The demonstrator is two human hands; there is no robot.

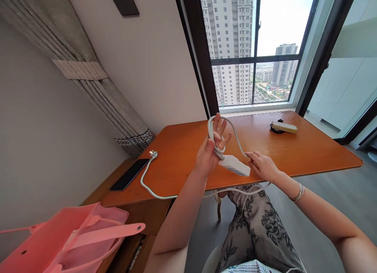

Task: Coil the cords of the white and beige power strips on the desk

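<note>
My left hand holds a white power strip above the front edge of an orange wooden table, its fingers partly spread with a loop of the white cable wound around them. My right hand pinches the cable just right of the strip. From there the cable sags below the table edge, then runs left across the table to its plug.
A black phone lies at the table's left end near the plug. A second power strip with a dark cord sits at the far right. A pink bag is at lower left. My patterned trousers are below. A window and curtain stand behind.
</note>
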